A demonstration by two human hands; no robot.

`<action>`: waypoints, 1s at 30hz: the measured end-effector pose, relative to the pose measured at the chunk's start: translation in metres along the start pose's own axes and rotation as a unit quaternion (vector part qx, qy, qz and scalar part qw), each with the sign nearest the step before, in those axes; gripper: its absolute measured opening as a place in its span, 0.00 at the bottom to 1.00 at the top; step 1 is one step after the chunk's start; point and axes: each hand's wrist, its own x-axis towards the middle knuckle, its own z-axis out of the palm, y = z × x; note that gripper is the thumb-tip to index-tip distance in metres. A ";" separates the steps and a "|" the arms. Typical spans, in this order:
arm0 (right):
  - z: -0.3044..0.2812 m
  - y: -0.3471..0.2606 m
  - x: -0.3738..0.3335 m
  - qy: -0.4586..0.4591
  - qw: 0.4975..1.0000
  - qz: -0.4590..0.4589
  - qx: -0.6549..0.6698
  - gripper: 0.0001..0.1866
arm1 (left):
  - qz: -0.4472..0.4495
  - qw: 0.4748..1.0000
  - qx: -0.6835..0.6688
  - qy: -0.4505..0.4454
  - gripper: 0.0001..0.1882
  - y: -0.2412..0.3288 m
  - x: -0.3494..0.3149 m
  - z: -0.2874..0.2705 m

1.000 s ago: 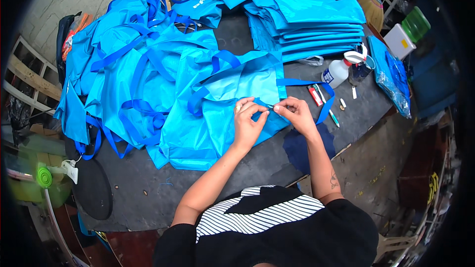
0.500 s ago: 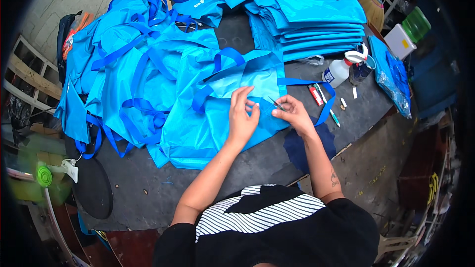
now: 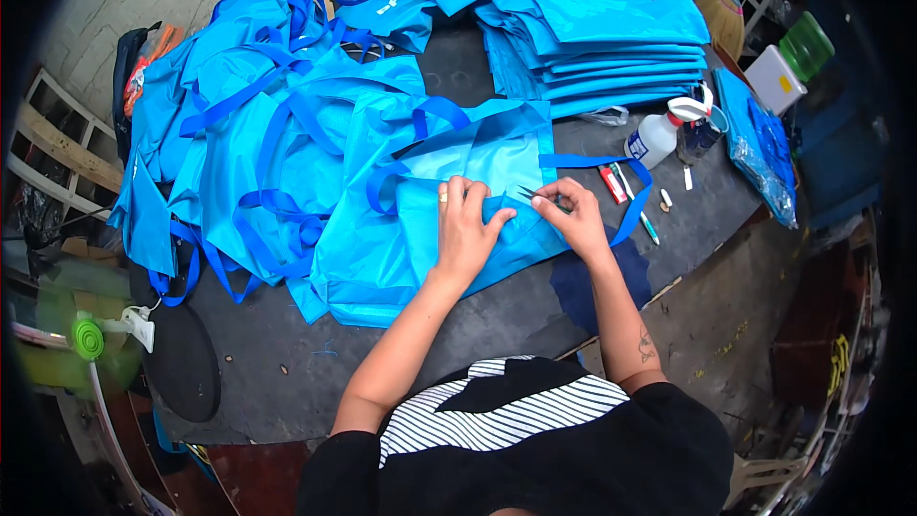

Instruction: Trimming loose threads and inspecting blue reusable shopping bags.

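A light-blue tote bag (image 3: pixel 382 263) with darker blue strap handles lies spread before me, its paler inside showing near the mouth. My left hand (image 3: pixel 464 231) is closed on the fabric at the bag's edge, fingers bent over it and the thumb lying to the right. Just right of it, my right hand (image 3: pixel 578 217) pinches small dark thread snips (image 3: pixel 527 194). Their two slim points aim left over the pale fabric and look slightly apart. One blue handle (image 3: pixel 616 164) loops out past my right hand onto the table.
Loose blue bags (image 3: pixel 220 153) heap up at the left; a folded stack (image 3: pixel 621 57) stands at the back right. A spray bottle (image 3: pixel 651 139), a red lighter (image 3: pixel 612 184) and a pen (image 3: pixel 650 226) lie or stand right. A green fan (image 3: pixel 88 339) is at the left edge.
My left hand has come down slightly, its fingers bending onto the fabric and its thumb reaching right. The snips have turned a little in my right hand, and their two points show more plainly.
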 end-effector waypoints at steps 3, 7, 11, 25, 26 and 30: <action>0.003 -0.010 0.006 0.020 0.995 -0.038 -0.092 0.13 | 0.008 1.000 0.004 -0.006 0.20 0.003 -0.004 -0.002; 0.005 -0.016 0.010 0.016 0.993 -0.039 -0.110 0.12 | 0.027 1.000 -0.002 0.001 0.19 0.005 -0.006 -0.002; 0.006 -0.018 0.009 0.010 0.993 -0.042 -0.107 0.11 | 0.028 1.000 -0.003 0.004 0.19 0.004 -0.006 -0.003; 0.011 -0.017 0.013 0.011 1.000 -0.002 0.004 0.12 | 0.012 0.999 -0.037 -0.003 0.21 -0.002 -0.001 -0.009; 0.012 -0.013 0.012 0.011 1.000 -0.002 0.004 0.12 | -0.023 0.995 -0.092 -0.017 0.23 -0.003 0.001 -0.010; 0.016 0.006 0.012 -0.102 0.980 0.091 0.146 0.23 | -0.026 0.992 -0.097 -0.071 0.29 -0.028 0.010 -0.020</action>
